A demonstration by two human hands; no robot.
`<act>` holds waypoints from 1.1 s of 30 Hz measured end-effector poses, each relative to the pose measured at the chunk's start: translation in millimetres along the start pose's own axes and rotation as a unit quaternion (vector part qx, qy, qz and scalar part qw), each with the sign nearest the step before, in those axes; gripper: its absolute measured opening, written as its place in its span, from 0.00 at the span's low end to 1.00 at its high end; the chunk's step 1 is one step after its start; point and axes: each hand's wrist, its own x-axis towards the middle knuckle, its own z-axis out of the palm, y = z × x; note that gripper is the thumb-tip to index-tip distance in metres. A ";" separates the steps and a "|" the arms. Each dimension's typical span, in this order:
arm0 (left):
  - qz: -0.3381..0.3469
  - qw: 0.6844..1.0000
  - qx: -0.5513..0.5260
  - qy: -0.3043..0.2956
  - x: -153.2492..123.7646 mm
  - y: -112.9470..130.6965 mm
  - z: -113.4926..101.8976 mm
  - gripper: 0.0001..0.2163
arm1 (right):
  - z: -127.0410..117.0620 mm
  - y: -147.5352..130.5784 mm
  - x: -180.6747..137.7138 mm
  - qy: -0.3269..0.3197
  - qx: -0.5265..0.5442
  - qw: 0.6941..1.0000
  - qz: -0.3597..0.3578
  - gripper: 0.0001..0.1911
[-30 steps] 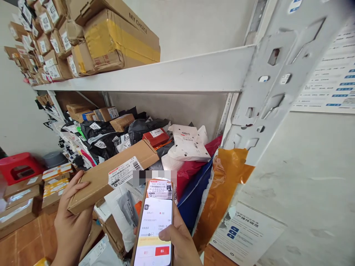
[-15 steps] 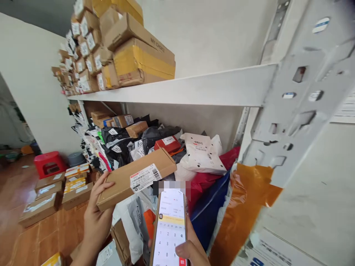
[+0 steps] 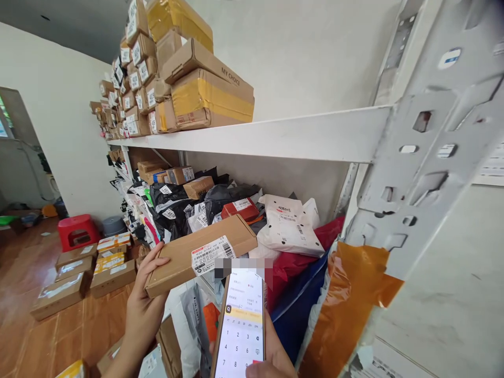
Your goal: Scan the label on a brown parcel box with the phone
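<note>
I've got the left hand (image 3: 144,310) clamped around the near end of a long flat cardboard box (image 3: 200,254), holding it out over the heap of parcels on the lower shelf, label side up. The right hand (image 3: 271,362) is wrapped around a phone (image 3: 241,328) low in the middle of the view, thumb just at the bottom edge of the screen; the phone sits right below the far end of the box.

My read on progress: the box is picked and in hand, the phone shows a number keypad under a yellow bar, so an entry looks open but I can't tell whether any digits are in. The box is not yet set down anywhere.

Writing now. The white label (image 3: 212,254) on the box has a barcode and a number starting "920 0752", the rest too small to make out. Up on the top shelf (image 3: 275,139), a big box (image 3: 208,63) reads "MY CHOICE". A white mailer bag (image 3: 289,228) in the heap carries a handwritten number, something like "438", blurry. The small stacked cartons (image 3: 134,79) at the far end have number stickers, unreadable from here. Phone text is too small to read.
</note>
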 end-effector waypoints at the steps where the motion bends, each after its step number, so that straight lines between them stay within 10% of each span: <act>1: 0.001 1.000 0.004 0.000 0.7 0.8 0.2 0.09 | 0.4 -0.9 -0.6 -0.001 -0.014 1.000 -0.002 0.57; 25: -0.001 1.000 -0.006 -0.002 0.6 5.1 -0.2 0.10 | 12.6 3.4 3.1 0.078 -0.051 0.995 -0.032 0.50; 33: -0.026 1.000 -0.017 0.000 0.5 3.5 1.5 0.11 | 20.4 -4.1 -7.3 0.046 -0.050 0.998 -0.008 0.63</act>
